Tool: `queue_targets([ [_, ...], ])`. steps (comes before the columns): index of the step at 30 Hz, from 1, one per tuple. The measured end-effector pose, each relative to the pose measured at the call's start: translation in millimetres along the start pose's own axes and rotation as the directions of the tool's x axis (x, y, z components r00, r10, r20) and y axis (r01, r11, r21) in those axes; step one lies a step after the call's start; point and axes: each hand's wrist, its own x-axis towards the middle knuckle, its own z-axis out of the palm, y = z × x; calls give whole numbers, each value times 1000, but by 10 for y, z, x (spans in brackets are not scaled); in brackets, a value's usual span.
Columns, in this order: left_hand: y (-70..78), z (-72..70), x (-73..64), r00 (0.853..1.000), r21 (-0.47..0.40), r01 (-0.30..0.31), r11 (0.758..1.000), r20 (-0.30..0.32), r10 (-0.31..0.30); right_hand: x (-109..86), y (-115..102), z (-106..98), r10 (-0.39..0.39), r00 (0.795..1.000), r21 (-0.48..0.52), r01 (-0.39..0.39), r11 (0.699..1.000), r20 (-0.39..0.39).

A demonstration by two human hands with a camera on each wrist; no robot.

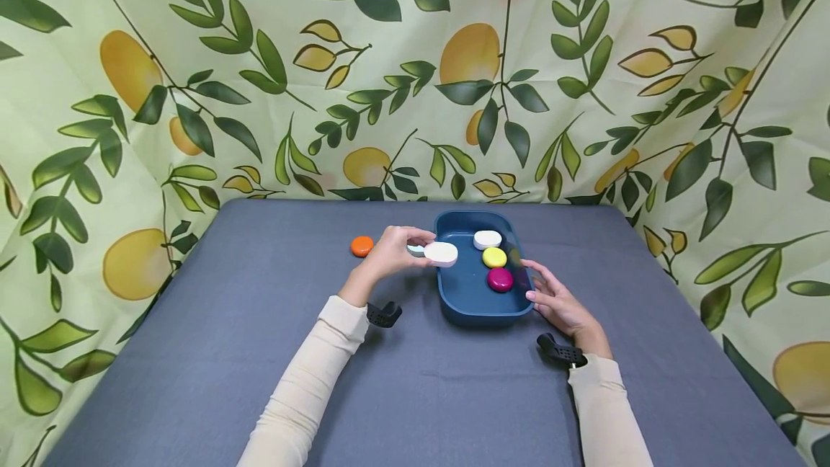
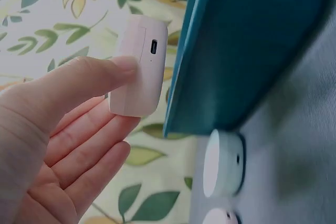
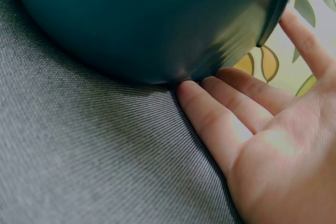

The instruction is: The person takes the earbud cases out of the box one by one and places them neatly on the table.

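Observation:
In the head view my left hand (image 1: pixel 397 249) pinches a white oval earbud charging case (image 1: pixel 441 254) between thumb and fingers, just over the left rim of a blue bin (image 1: pixel 476 305). The left wrist view shows a charging port on the end of this held case (image 2: pixel 139 66). My right hand (image 1: pixel 560 303) touches the bin's right side, its fingers (image 3: pixel 210 119) extended against the lower wall. Inside the bin lie a white oval case (image 1: pixel 488 239), a yellow round case (image 1: pixel 494 258) and a magenta round case (image 1: pixel 500 279).
An orange round case (image 1: pixel 362 246) lies on the grey-covered table (image 1: pixel 415 395), left of the bin. A pale blue case (image 1: pixel 416 250) is partly hidden behind my left hand. A leaf-and-fruit patterned cloth (image 1: pixel 389 92) hangs behind the table and along its sides.

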Motion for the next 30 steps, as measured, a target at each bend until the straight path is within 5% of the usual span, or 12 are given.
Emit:
queue_targets([
  [11, -295, -91, -176, 996, -55, 80, 995, -28, -82, -24, -25, -20, -15, 999, -30, 16, 999, 31],
  [30, -584, 205, -200, 989, -31, 149, 988, -9, -149, -61, -216, -5, 28, 999, -174, -23, 985, 28],
])
